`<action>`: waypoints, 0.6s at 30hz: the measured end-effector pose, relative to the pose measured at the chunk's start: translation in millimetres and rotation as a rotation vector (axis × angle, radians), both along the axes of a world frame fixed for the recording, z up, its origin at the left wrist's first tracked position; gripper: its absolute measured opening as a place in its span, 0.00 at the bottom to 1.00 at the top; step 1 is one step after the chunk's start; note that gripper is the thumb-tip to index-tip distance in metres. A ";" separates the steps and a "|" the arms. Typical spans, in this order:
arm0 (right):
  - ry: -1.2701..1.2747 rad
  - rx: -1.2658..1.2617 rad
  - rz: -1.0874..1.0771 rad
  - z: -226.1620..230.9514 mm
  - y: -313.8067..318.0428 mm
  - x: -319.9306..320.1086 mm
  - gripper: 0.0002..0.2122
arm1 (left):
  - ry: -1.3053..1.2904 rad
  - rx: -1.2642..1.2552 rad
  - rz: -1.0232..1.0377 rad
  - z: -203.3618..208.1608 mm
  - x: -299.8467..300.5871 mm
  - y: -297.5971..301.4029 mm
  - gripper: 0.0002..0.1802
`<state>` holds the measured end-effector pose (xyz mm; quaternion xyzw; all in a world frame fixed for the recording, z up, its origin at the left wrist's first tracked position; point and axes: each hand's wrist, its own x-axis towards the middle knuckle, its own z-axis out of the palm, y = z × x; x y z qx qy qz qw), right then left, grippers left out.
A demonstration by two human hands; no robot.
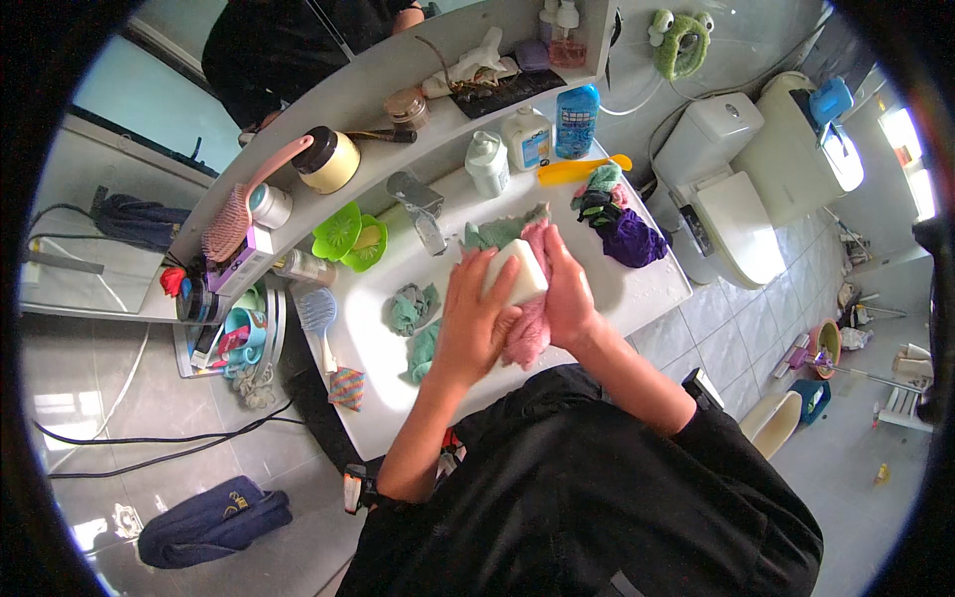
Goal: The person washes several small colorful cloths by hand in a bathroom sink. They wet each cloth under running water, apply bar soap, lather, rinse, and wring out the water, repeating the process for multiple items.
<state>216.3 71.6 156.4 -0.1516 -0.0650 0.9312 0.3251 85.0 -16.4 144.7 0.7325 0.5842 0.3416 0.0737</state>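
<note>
- The left hand point(476, 323), mid-frame, grips a white block point(528, 283), apparently soap; the right hand point(567, 294) is curled around a pink cloth point(528, 338), and the block rests against it.
- The rubbing looks under way on the pink cloth, over the basin in the centre; I cannot tell how much of it is done.
- Grey-green cloths point(408, 310) lie crumpled on the basin's left; whether they have been washed cannot be told.
- At the basin's upper right, a purple cloth point(637, 241) sits bunched beside other small cloths, seemingly set aside from the rubbing.
- The white surface point(657, 295) around the basin also carries a brush point(319, 312) at left and a blue bottle point(576, 121) at top.
- Beyond, a shelf across the upper left holds a cream jar point(333, 164).
- Farther off, a toilet point(738, 229) stands upper right on grey tiles.
</note>
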 end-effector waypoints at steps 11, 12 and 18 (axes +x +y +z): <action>-0.145 -0.231 0.213 -120.9 7.1 -28.8 0.27 | -0.055 -0.157 0.255 -21.4 -40.4 22.4 0.28; -0.117 -0.199 0.228 -135.3 10.4 -37.7 0.28 | 0.015 -0.081 0.302 -18.8 -55.5 33.0 0.26; -0.209 -0.231 0.276 -185.5 39.1 -94.6 0.30 | 0.400 0.021 0.373 -2.7 -116.0 104.2 0.26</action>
